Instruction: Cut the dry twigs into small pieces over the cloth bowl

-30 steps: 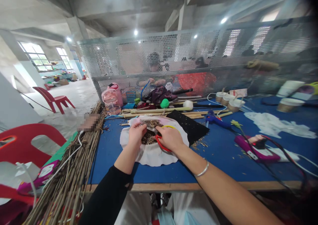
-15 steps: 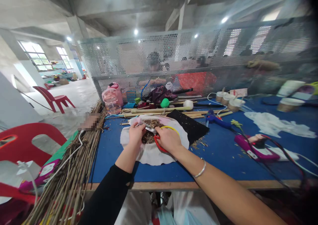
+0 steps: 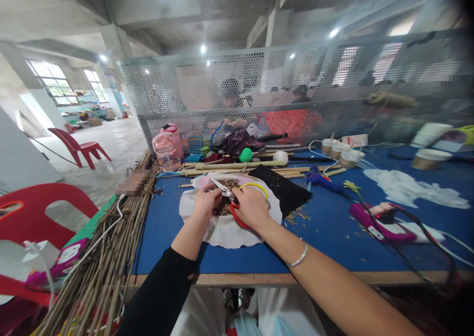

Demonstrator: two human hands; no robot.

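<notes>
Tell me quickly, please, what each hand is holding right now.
Left hand: fingers pinched shut beside the scissors; what they hold cannot be told.
Right hand: closed on the scissors' handles, blades open.

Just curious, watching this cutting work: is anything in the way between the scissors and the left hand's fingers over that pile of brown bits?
Nothing visible. The scissors in the right hand point their blades straight at the fingertips of the left hand, above the brown bits on the white cloth.
</notes>
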